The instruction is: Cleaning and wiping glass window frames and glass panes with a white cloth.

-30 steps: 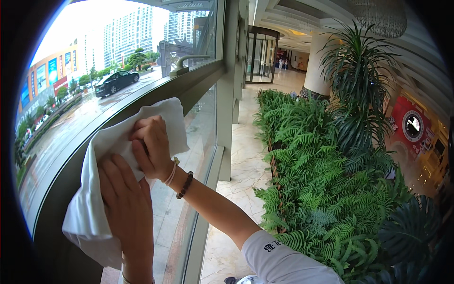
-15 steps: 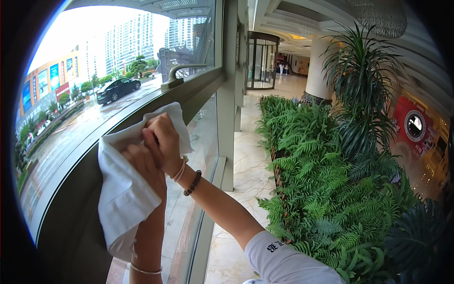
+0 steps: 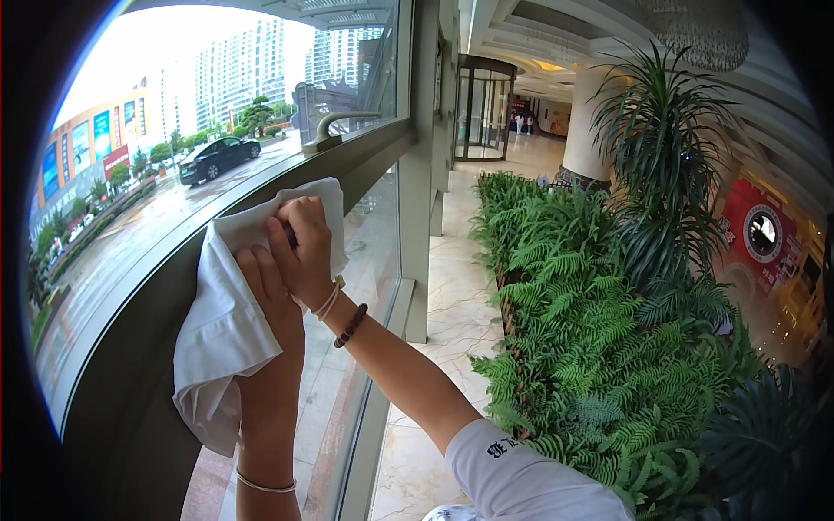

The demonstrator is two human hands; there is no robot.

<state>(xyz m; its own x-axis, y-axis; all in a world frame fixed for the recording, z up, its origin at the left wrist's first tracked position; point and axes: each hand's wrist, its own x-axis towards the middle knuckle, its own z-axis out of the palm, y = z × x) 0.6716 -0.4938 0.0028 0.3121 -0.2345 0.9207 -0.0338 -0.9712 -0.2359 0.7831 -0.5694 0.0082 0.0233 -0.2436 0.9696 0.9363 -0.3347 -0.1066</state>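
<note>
With the white cloth (image 3: 221, 326) against the dark window rail (image 3: 139, 365), firm even pressure from the curled right hand (image 3: 304, 243) and flatter left hand (image 3: 288, 323) should serve best, hanging corner tucked in, though I cannot tell whether either grip pinches fabric.

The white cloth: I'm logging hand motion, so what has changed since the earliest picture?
The left hand has moved up and right, closer to the right hand, and both are nearer the window handle. The cloth shifted right, its loose end now lapping the left wrist. Both hands remain on the cloth; the handle and ferns stayed put.
</note>
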